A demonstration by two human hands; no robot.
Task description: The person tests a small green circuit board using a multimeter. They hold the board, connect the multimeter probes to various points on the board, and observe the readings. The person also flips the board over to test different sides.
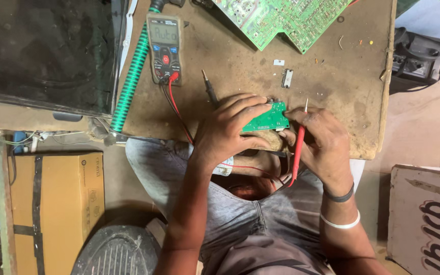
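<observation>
My left hand (228, 130) grips a small green circuit board (268, 118) at the near edge of the brown worktable (332, 76). A black test probe (210, 90) sticks out past its fingers, pointing away from me. My right hand (322, 142) touches the board's right end and holds a red test probe (298, 147) with its metal tip up. Red and black leads run from both probes to a grey multimeter (164, 47) lying on the table to the far left.
A large green circuit board (281, 20) lies at the table's far side, with a small finned chip (286, 78) nearer. A green ribbed hose (131, 76) runs beside a dark screen (47, 51). A cardboard box (57, 203) and a black device (418, 56) stand around.
</observation>
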